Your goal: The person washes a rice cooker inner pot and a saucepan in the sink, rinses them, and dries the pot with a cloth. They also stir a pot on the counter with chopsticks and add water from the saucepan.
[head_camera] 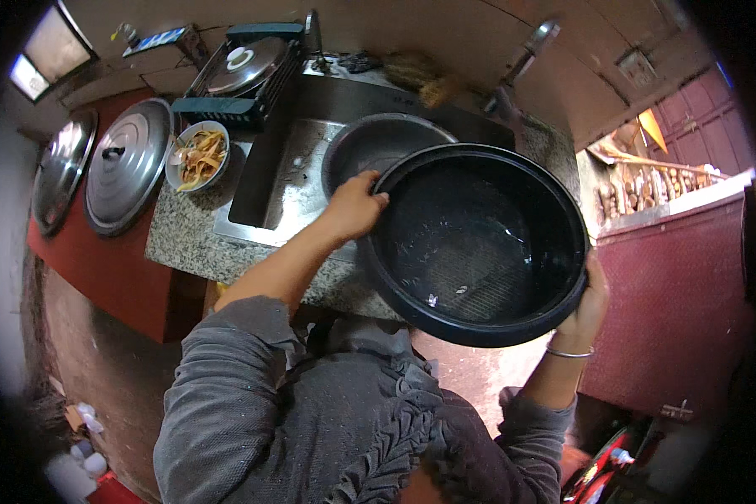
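Between my hands is a large round black basin (466, 252), tilted so that its inside faces me. Small bright spots and bits show on its wall and ribbed bottom. My left hand (358, 205) grips the rim on the left, with the thumb on the inner edge. On the right, my right hand (586, 299) holds the basin's outer side; some of its fingers are hidden behind it. Beyond the black basin, a grey metal bowl (378, 142) rests in the stainless steel sink (302, 170), partly covered by the black one.
A white bowl of peelings (200, 157) stands left of the sink on the granite counter (183, 233). Behind it, a dark green rack (220, 110) holds a lidded pot (252, 66). Two metal lids (129, 167) lean at far left. A faucet (523, 63) rises behind; a red door (668, 296) stands right.
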{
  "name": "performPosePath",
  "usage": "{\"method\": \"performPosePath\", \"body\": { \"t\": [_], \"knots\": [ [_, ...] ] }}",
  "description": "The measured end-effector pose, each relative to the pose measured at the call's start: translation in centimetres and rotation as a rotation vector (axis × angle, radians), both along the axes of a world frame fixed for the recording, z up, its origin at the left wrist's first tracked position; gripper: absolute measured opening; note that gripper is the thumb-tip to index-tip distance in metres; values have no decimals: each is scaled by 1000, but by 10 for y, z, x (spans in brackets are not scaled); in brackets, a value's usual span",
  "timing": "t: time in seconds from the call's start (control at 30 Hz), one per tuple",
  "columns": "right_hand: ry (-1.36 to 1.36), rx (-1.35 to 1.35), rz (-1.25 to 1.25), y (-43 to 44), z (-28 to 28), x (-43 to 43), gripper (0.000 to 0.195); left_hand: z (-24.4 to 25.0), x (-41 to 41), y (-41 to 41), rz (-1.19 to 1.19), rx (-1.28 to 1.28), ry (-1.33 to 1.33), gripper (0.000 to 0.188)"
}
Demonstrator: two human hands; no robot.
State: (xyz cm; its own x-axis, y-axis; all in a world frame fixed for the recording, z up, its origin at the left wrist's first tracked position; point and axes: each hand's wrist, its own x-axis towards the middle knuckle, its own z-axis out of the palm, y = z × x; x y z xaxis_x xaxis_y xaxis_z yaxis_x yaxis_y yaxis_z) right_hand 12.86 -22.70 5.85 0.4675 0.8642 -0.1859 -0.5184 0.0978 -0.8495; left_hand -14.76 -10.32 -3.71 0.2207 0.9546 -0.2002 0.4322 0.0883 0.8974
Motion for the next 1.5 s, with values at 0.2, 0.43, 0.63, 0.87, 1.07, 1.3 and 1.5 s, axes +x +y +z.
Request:
{"method": "performPosePath", "body": {
  "t": [0.2,0.43,0.63,0.87,1.07,1.3,1.5],
  "knots": [
    [-28,-49,145,42,43,-8,27,-19,3,9,52,-292,-394,44],
    [-110,-135,250,86,74,-21,25,-51,9,8,17,-405,-675,39],
    [-254,-241,241,115,87,-20,26,-74,23,5,-74,-524,-750,34],
    [-369,-329,407,133,110,-21,21,-57,32,-14,-172,-799,-743,36],
    [-625,-420,331,151,128,-61,14,-43,44,-21,-234,-993,-867,27],
    [-771,-452,308,165,135,-95,13,-40,60,-32,-274,-1134,-1012,27],
    [-788,-434,330,165,130,-95,12,-41,65,-39,-335,-1179,-948,26]
  ]
}}
